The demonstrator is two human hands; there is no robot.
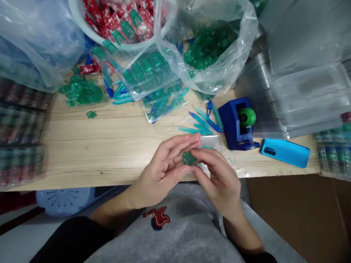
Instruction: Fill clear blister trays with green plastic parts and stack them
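Just over the table's front edge, my two hands meet around a small green translucent plastic piece [189, 158]. My left hand [167, 166] is curled about its left side, thumb underneath and fingers above. With thumb and fingertips, my right hand [218, 173] pinches the piece from the right. Beyond the hands lie several turquoise and blue pointed plastic pieces [204, 122]. A single similar green piece [91, 114] rests on the wood at the left, in front of a heap of green pieces [82, 90].
A blue tape dispenser [233, 126] and a blue phone [285, 152] lie to the right. At the back stand a white tub [78, 18] of red wrapped items, a clear bag [241, 54] of green pieces and clear trays [148, 78]. Packed stacks [20, 164] line the left.
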